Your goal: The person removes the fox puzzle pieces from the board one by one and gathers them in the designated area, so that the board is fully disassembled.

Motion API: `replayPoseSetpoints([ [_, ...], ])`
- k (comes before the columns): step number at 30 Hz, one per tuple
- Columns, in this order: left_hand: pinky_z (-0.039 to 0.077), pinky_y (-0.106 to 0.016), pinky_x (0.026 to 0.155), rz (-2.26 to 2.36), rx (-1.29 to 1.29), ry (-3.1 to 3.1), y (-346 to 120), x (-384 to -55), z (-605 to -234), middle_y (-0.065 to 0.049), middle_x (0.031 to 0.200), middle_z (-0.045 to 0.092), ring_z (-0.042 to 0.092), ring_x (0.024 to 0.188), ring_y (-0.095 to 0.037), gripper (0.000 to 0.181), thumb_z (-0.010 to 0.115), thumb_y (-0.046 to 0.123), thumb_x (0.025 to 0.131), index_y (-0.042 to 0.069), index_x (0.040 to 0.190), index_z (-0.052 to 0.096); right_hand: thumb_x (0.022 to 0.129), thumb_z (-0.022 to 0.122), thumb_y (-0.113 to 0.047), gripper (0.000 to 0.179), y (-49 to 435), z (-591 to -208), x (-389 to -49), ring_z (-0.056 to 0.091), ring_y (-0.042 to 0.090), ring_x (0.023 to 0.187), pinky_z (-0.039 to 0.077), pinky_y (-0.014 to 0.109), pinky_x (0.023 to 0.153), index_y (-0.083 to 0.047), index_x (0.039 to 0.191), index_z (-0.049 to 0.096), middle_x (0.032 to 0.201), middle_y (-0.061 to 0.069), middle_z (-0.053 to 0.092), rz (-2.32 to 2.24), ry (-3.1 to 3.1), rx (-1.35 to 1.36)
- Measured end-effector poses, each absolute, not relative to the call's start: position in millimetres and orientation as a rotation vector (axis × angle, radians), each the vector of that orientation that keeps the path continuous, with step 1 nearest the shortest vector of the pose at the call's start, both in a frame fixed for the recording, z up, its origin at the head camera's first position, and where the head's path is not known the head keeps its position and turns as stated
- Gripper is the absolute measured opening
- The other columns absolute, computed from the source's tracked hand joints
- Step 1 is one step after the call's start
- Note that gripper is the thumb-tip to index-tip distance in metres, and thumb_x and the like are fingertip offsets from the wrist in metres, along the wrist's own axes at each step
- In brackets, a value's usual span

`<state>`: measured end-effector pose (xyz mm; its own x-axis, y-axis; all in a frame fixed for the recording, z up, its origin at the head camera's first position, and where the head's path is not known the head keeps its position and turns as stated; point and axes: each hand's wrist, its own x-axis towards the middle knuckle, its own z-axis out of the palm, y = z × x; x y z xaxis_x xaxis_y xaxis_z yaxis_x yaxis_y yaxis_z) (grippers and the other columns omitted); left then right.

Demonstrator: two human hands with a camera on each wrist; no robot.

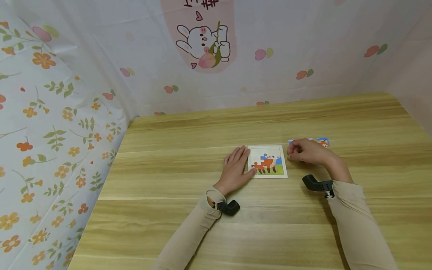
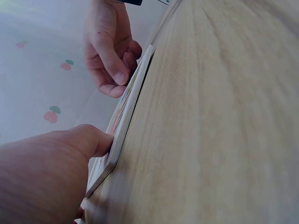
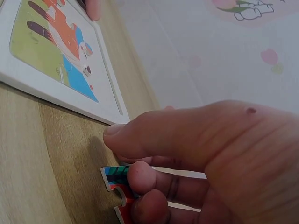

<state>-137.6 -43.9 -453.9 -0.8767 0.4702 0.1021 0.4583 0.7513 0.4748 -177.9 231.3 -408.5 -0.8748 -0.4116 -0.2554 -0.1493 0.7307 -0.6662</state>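
Left hand (image 1: pixel 235 170) on puzzle (image 1: pixel 268 163); right hand (image 1: pixel 309 150) near piece (image 3: pixel 113 174)

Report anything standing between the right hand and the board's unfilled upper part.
Nothing visible blocks it: between the right hand and the board lies only bare tabletop, then the board's rim. The left hand rests at the opposite edge, out of that path.

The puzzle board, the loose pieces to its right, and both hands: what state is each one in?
Puzzle board: partly filled; upper part bare.
Left hand: fingers extended, thumb resting on the board.
Right hand: fingers curled, beside the board.
Orange-and-blue piece: loose, outside the board.
Green-and-red piece: outside the board, partly hidden by right-hand fingers; whether held, unclear.
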Motion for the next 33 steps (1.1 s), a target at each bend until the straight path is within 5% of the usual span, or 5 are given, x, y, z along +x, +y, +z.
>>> replayPoseSetpoints([
  [12,0.013,-0.042,0.108,0.751,0.76,2.925,-43.5,-137.3,-454.6,-0.01,0.152,0.021,0.013,0.14,-0.021,0.067,0.051,0.039,0.092,0.008,0.146,0.029,0.084,0.066,-0.013,0.015,229.7,-407.9,-178.1,0.046,0.018,0.072,0.037,0.032,0.064,-0.002,0.09,0.058,0.076,0.003,0.051,-0.911,2.563,-0.442],
  [33,0.012,-0.041,0.108,0.763,0.762,2.915,-43.4,-137.7,-455.0,-0.01,0.152,0.021,0.012,0.14,-0.022,0.067,0.052,0.038,0.091,0.007,0.146,0.029,0.086,0.063,-0.008,0.005,212.0,-396.7,-176.2,0.045,0.016,0.061,0.036,0.028,0.053,-0.004,0.086,0.06,0.072,0.002,0.049,-0.978,2.702,-0.581],
])
